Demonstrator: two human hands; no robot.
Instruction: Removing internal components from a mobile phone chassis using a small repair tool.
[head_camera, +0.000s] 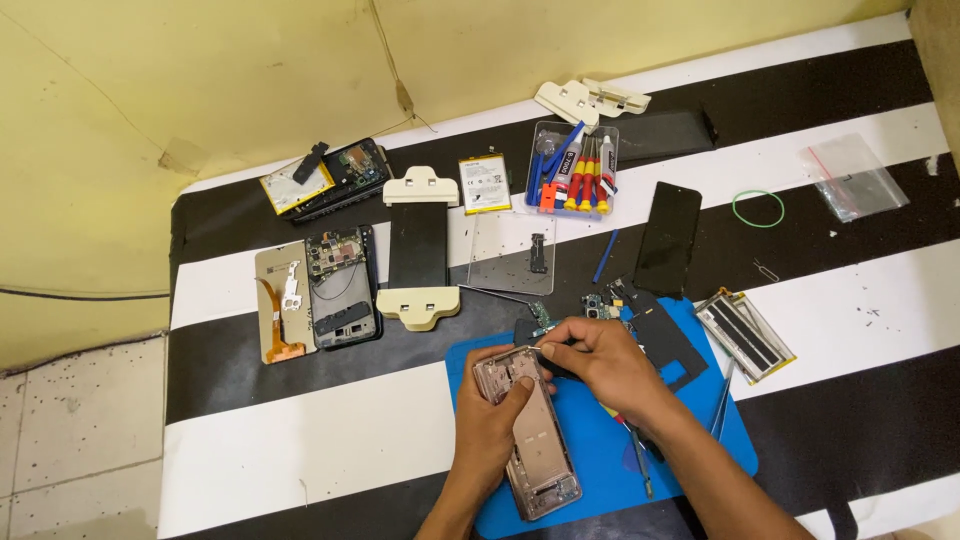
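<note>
Pinkish phone frame (530, 430) gripped by left hand (490, 425); right hand (600, 362) pinches (seemingly) a tool.

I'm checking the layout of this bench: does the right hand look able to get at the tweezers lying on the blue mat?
Probably yes. The tweezers lie bare just beside the right hand's forearm, nothing on top, but the right hand is busy at the opened phone.

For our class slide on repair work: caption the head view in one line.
Left hand steadies an opened phone frame on a blue mat while the right hand works at its top.
</note>
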